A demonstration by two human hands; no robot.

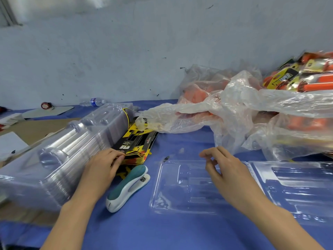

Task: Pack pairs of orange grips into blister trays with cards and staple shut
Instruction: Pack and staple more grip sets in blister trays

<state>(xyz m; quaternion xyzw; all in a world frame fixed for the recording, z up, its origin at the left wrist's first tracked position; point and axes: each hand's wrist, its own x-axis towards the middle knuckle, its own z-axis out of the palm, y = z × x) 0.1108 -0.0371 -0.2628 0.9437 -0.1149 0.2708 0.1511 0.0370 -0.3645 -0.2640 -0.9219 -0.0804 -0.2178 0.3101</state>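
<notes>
An open clear blister tray [182,186] lies flat on the blue table, its second half [295,184] spread to the right. My right hand [227,170] hovers over the tray's middle, fingers loosely apart and holding nothing. My left hand [102,166] pinches the near edge of a stack of yellow-and-black cards [137,143]. A teal and white stapler [128,188] rests just below the cards. Loose orange grips [196,95] show through crumpled clear plastic bags at the back right.
A tall stack of nested clear blister trays [59,156] fills the left side. Finished packs [295,76] are piled at the far right. A water bottle [94,101] and a red-capped object [46,105] lie by the wall. Blue tablecloth [137,230] shows in front.
</notes>
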